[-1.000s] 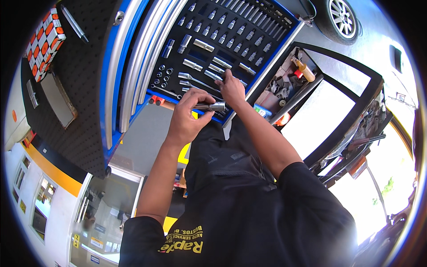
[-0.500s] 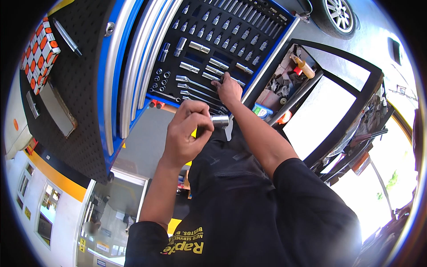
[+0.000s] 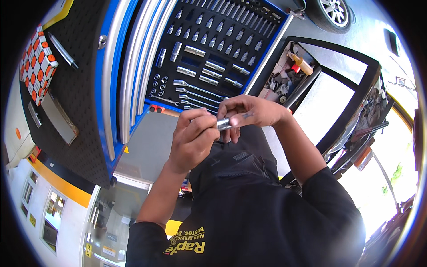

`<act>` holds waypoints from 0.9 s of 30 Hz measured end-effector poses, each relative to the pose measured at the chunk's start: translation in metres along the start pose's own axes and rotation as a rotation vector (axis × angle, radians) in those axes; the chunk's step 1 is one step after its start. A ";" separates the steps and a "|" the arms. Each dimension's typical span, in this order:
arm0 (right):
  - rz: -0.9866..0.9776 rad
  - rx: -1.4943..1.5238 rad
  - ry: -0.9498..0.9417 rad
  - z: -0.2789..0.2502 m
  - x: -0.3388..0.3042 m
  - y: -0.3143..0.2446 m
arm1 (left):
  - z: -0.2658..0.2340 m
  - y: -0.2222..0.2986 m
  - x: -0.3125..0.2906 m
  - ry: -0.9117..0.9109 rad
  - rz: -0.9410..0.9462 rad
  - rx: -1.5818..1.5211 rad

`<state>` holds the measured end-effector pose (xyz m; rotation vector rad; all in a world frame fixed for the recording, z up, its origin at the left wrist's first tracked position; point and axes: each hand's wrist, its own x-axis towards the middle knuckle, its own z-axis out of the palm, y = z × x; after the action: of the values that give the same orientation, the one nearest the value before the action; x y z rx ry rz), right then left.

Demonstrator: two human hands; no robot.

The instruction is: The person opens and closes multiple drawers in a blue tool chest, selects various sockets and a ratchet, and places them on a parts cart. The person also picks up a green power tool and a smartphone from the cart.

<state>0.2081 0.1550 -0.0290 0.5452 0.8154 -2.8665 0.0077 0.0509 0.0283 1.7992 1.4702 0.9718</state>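
- Sitting between the two hands is a small chrome socket [image 3: 223,123], a short metal cylinder held in the air just below the open tool drawer [image 3: 213,49].
- It looks rigid and hard, light enough for fingertips, though dense for its size; the polished surface is likely slippery, so a pinch across the round wall with fingers on opposite sides should hold best.
- The left hand [image 3: 193,138] is clenched around one end of it, fingers curled over, possibly covering a tool or handle fitted to that end; the view does not show what lies inside the fist.
- The right hand [image 3: 249,112] pinches the exposed end, its fingertips closed on the bright metal, so both hands are grasping the same piece.
- It seems in no way fragile, but a dropped piece would roll.
- Behind the hands, the drawer's black foam tray carries rows of sockets [image 3: 222,26], a few long spanners [image 3: 195,91] and extension bars.
- To the right, a second tray [image 3: 284,75] holds loose dark parts and a wooden-handled tool [image 3: 302,63].
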 end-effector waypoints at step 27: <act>0.600 -1.247 1.074 -0.072 0.068 0.108 | 0.028 -0.032 -0.041 -0.213 -0.588 -0.202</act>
<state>0.1888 0.1009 -0.1637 1.6284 1.8126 -0.9737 0.0100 0.0165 -0.0201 1.1764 1.5662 0.5819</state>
